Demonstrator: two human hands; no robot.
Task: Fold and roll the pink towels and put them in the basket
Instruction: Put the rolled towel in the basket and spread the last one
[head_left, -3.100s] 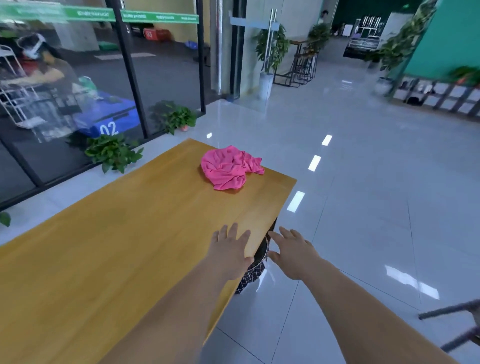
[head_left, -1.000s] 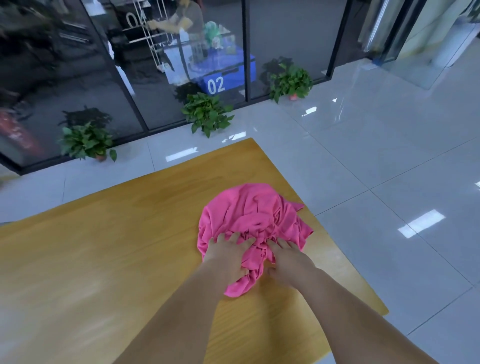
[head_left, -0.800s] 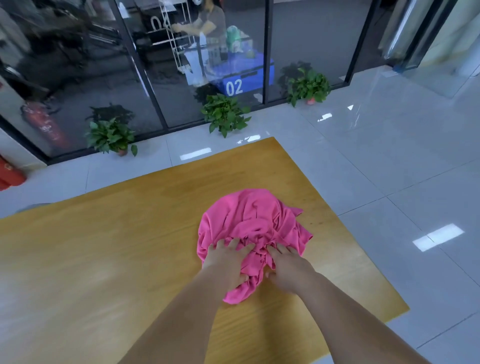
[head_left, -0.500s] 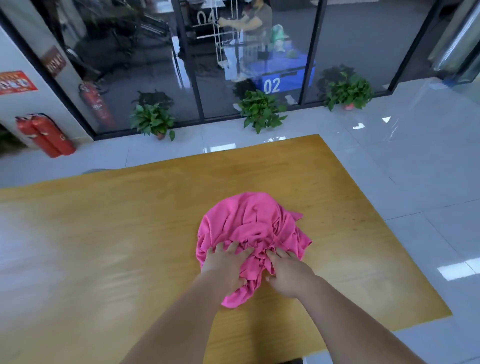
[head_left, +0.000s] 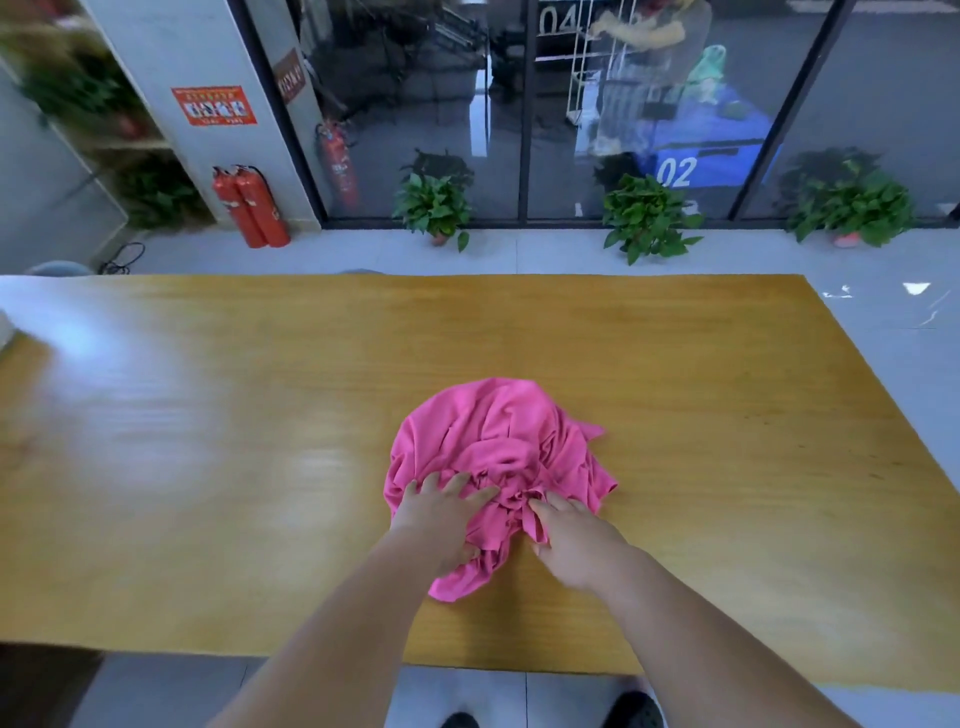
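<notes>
1. Left grip (head_left: 441, 519) lies on the near left of the pink towel (head_left: 493, 436), fingers spread and almost straight, pressing the cloth down. Right grip (head_left: 571, 540) is on the near right of it, narrow, with a fold of the cloth held between thumb and forefinger. The two are close together, with bunched cloth between them.
2. Wooden table (head_left: 208, 467) fills the middle of the view, its near edge just in front of the person.
3. Behind the table stands a glass wall (head_left: 441, 104) with dark frames. Through it shows a blue thing marked "02" (head_left: 701, 156).
4. The pink towel sits crumpled in a rounded heap on the table, right of centre and towards the near edge. One tail of it hangs down between the forearms.
5. Three potted plants stand on the floor along the glass: left (head_left: 434, 208), middle (head_left: 647, 218), right (head_left: 852, 208).
6. Two red fire extinguishers (head_left: 249, 208) stand side by side against a pillar, left of the plants.
7. A red notice (head_left: 214, 105) is fixed to the pillar above them.
8. Dark shoe tips (head_left: 460, 719) show at the bottom edge, below the table.
</notes>
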